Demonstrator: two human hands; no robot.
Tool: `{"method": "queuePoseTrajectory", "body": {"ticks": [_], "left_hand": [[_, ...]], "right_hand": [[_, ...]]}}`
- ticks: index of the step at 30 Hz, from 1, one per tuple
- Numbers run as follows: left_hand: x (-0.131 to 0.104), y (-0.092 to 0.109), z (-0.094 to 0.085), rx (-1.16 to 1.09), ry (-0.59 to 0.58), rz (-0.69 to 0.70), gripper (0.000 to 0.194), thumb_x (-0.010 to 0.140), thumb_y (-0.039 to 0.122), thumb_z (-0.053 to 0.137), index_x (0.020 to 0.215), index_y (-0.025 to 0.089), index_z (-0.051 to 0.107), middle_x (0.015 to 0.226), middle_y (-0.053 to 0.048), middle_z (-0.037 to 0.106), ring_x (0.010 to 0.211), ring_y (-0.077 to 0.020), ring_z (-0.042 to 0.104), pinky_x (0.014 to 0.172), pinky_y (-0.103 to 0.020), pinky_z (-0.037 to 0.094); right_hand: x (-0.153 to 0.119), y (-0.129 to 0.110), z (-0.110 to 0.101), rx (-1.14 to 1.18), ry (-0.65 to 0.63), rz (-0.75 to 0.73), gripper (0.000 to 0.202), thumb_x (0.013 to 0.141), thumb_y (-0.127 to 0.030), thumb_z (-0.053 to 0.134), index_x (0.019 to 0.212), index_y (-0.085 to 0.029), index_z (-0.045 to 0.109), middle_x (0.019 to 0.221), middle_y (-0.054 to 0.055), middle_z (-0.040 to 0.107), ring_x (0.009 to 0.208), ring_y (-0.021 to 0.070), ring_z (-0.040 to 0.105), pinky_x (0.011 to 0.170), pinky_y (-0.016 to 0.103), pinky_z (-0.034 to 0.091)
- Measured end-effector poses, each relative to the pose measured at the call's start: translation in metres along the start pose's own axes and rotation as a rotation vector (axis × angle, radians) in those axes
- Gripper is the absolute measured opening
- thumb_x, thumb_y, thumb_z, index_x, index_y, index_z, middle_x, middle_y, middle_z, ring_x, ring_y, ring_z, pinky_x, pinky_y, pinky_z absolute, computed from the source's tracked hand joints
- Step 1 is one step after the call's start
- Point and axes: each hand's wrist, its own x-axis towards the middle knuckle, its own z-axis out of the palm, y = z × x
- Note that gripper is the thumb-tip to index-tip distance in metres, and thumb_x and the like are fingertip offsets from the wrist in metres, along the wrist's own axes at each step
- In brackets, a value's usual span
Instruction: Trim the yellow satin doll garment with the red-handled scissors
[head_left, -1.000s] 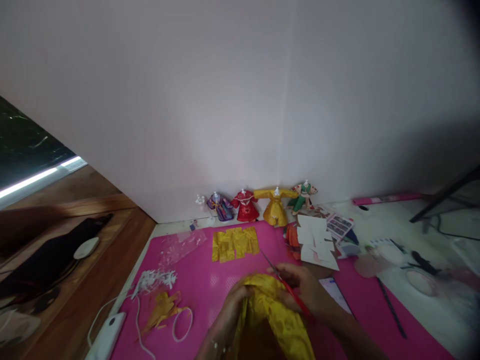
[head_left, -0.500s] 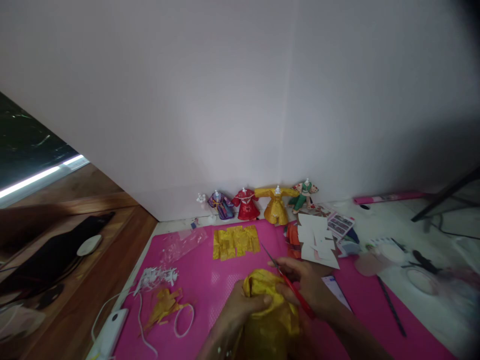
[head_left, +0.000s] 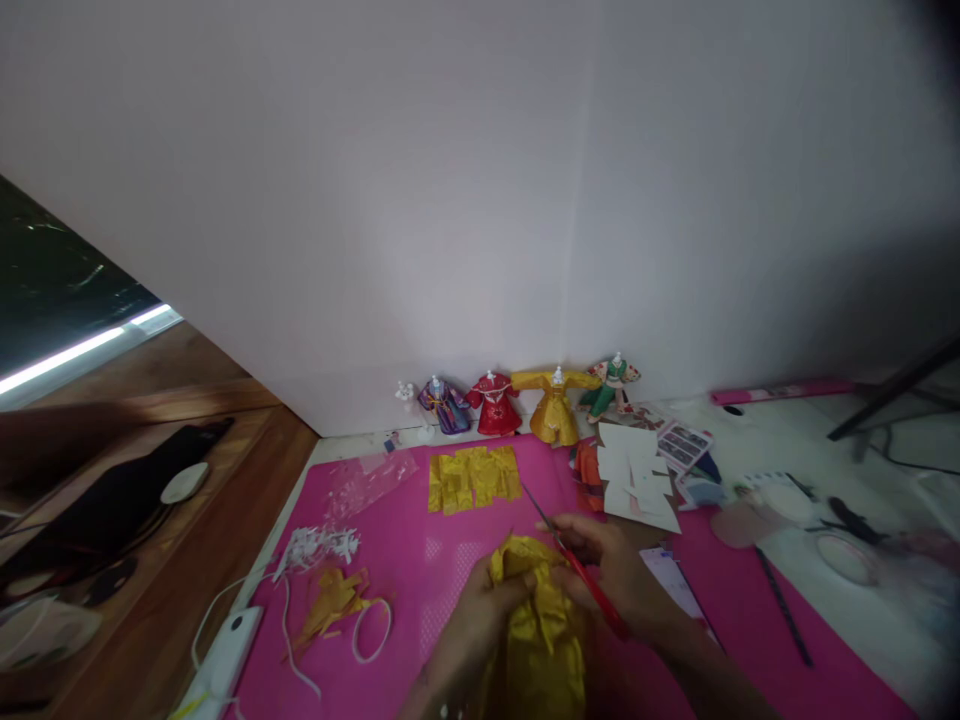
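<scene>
Gold fabric (head_left: 544, 640) bunches between my two hands near the bottom centre. My left hand (head_left: 480, 615) grips its left side, the thumb pressed over a fold. On the other side my right hand (head_left: 604, 565) holds red-handled scissors (head_left: 592, 585), their blades pointing up and left, while its fingers also touch the fabric. A flat gold patterned piece (head_left: 474, 478) lies on the pink mat (head_left: 409, 580) beyond the hands. Gold scraps (head_left: 334, 600) and a white ring (head_left: 372, 630) rest on the mat to the left.
Small dressed figures, among them a red one (head_left: 493, 403) and a yellow one (head_left: 555, 408), stand along the wall. White cut card (head_left: 637, 477), a phone (head_left: 675, 585) and a dark stick (head_left: 784, 605) lie right. A white power strip (head_left: 225, 665) sits left.
The gold fabric has shifted slightly and its folds hang differently between my hands. My left thumb has moved up and inward on it. The view has moved a little.
</scene>
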Motion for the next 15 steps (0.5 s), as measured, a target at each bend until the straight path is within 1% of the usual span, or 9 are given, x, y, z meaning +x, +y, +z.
{"method": "queuePoseTrajectory", "body": {"ticks": [2,4,7,9,12,15], "left_hand": [[0.0025,-0.0036,0.0004,-0.011,0.009,0.01,0.037,0.062,0.039,0.083,0.085,0.011,0.075,0.068,-0.008,0.074,0.056,-0.0198,0.066,0.052,-0.025,0.046],[0.0035,-0.0058,0.0007,-0.021,-0.029,0.035,0.037,0.064,0.039,0.083,0.086,0.01,0.075,0.068,-0.008,0.074,0.055,-0.0182,0.065,0.055,-0.026,0.048],[0.0024,-0.0055,0.0014,-0.018,-0.103,0.055,0.035,0.062,0.032,0.085,0.088,0.01,0.075,0.072,-0.009,0.075,0.062,-0.0197,0.067,0.063,-0.028,0.051],[0.0016,-0.0051,0.0017,-0.024,-0.115,0.052,0.036,0.06,0.029,0.086,0.088,0.011,0.075,0.073,-0.009,0.075,0.065,-0.0215,0.069,0.065,-0.029,0.052],[0.0026,-0.0075,0.0013,-0.04,-0.08,0.072,0.036,0.058,0.028,0.087,0.088,0.011,0.074,0.074,-0.01,0.075,0.065,-0.0226,0.069,0.067,-0.031,0.053],[0.005,-0.0111,-0.001,-0.02,-0.01,0.076,0.037,0.058,0.03,0.087,0.086,0.011,0.074,0.072,-0.01,0.075,0.065,-0.0236,0.069,0.067,-0.032,0.053]], "right_hand": [[0.0013,0.0023,0.0007,0.007,-0.006,0.012,0.037,0.073,-0.014,0.061,0.11,-0.014,0.062,0.085,0.006,0.071,0.076,0.0219,0.067,0.069,0.034,0.054],[0.0025,0.004,0.0009,0.004,0.0,0.022,0.035,0.074,-0.016,0.061,0.109,-0.014,0.062,0.083,0.005,0.07,0.075,0.022,0.067,0.072,0.036,0.054],[0.0033,0.0052,0.0014,0.001,0.023,0.029,0.035,0.075,-0.02,0.062,0.109,-0.014,0.061,0.082,0.005,0.069,0.075,0.0217,0.066,0.075,0.038,0.053],[0.0032,0.0056,0.0022,0.003,0.033,0.027,0.035,0.075,-0.02,0.062,0.109,-0.015,0.061,0.082,0.005,0.069,0.076,0.0214,0.066,0.076,0.037,0.053],[0.0035,0.006,0.0024,0.0,0.03,0.028,0.032,0.075,-0.021,0.065,0.108,-0.016,0.063,0.081,0.003,0.069,0.075,0.0206,0.065,0.077,0.037,0.053],[0.0039,0.0061,-0.0032,-0.018,0.041,0.032,0.033,0.077,-0.029,0.069,0.107,-0.016,0.063,0.083,0.004,0.069,0.078,0.0218,0.066,0.078,0.036,0.054]]}}
